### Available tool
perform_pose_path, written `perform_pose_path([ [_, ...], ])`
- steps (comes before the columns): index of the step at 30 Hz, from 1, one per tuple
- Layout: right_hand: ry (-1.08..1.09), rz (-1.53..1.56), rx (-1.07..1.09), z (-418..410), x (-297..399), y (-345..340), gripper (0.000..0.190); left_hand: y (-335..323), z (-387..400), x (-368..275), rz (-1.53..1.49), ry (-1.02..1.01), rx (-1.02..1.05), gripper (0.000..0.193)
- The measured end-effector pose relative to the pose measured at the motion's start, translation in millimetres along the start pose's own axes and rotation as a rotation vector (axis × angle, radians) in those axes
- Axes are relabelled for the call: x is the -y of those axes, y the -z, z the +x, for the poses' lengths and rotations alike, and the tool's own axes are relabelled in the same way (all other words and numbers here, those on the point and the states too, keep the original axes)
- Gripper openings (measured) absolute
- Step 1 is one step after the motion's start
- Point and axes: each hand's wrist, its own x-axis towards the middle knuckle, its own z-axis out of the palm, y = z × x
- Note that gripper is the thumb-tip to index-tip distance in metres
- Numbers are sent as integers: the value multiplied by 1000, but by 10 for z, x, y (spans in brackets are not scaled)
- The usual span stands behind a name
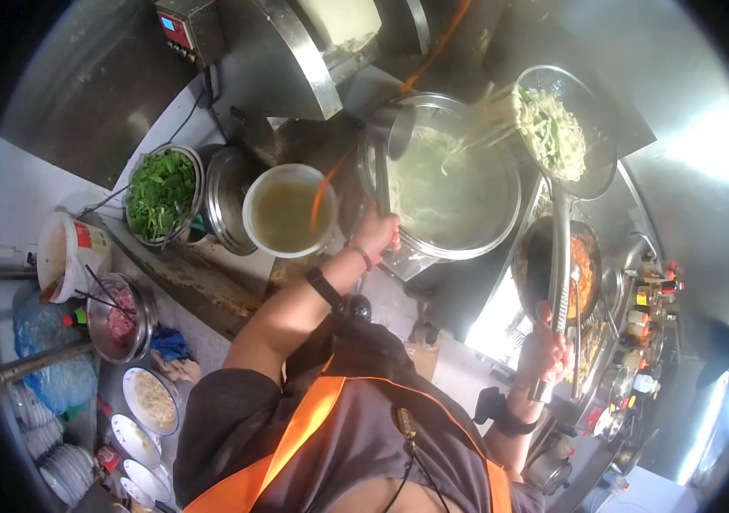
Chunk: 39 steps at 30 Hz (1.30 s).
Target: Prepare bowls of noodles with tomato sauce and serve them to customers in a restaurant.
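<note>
In my left hand (pixel 379 236) is the handle of a metal ladle (pixel 396 133), its cup over the left rim of a large steel pot (pixel 510 215). Cloudy, steaming water (pixel 451 205) fills the pot, with some pale noodles at its left side. My right hand (pixel 544 356) grips the thick metal handle of a strainer (pixel 603 160), raised at the upper right. Pale noodles with green leaves (pixel 551 136) lie in the strainer, and a blurred pale streak trails from it toward the pot.
Left of the pot stand a tub of broth (pixel 287 211), a metal lid (pixel 226 199) and a bowl of chopped greens (pixel 164 192). A bowl of pink meat (pixel 119 317) and bowls of noodles (pixel 154 397) are lower left. At right are a wok of red food (pixel 582 269) and several seasoning bottles (pixel 643 317).
</note>
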Motion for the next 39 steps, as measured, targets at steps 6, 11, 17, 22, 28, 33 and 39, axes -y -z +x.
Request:
perform_pose_path([
  [6,-21,-40,-29,-32,-4,37,37,-46,105,34,99,3,-27,13],
  [11,-11,-28,-22,-32,-55,-8,38,-196,335,432,-340,334,55,17],
  [17,-10,-140,-49,-185,76,250,42,-301,113,334,-1078,455,277,8],
  [22,37,-185,-198,-404,126,538,41,-220,-313,-189,-1000,416,556,12],
  [28,3,-170,-264,-594,153,961,38,-286,-820,-529,-163,225,427,18],
  [33,-111,10,-273,-822,206,1307,35,-242,-793,-239,623,-34,443,35],
  [39,-209,189,-290,-938,377,1636,33,-518,-1286,-292,1549,-461,214,60],
])
